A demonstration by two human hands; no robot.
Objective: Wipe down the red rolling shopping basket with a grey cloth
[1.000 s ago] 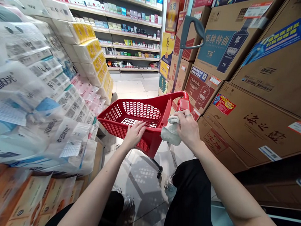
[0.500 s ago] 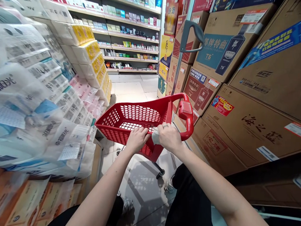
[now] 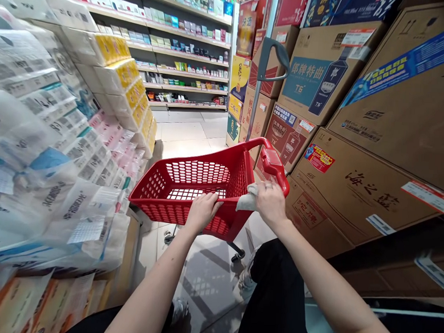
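Observation:
A red plastic shopping basket on wheels (image 3: 170, 184) stands in the aisle in front of me, nothing visible inside. My left hand (image 3: 202, 210) grips its near rim, fingers curled over the edge. My right hand (image 3: 270, 203) is closed on a pale grey cloth (image 3: 247, 201) pressed against the rim's near right corner, just below the red handle (image 3: 271, 163). A grey pull handle (image 3: 271, 61) rises behind the basket.
Stacked packs of tissue paper (image 3: 44, 145) fill the left side. Large cardboard boxes (image 3: 372, 118) are piled on the right. Shelves of small goods (image 3: 189, 53) close the far end of the tiled aisle (image 3: 187, 126). My legs in black (image 3: 276, 290) are below.
My right hand with the cloth went from the red handle left along the near rim, then back right to the corner. The left hand kept its grip on the rim.

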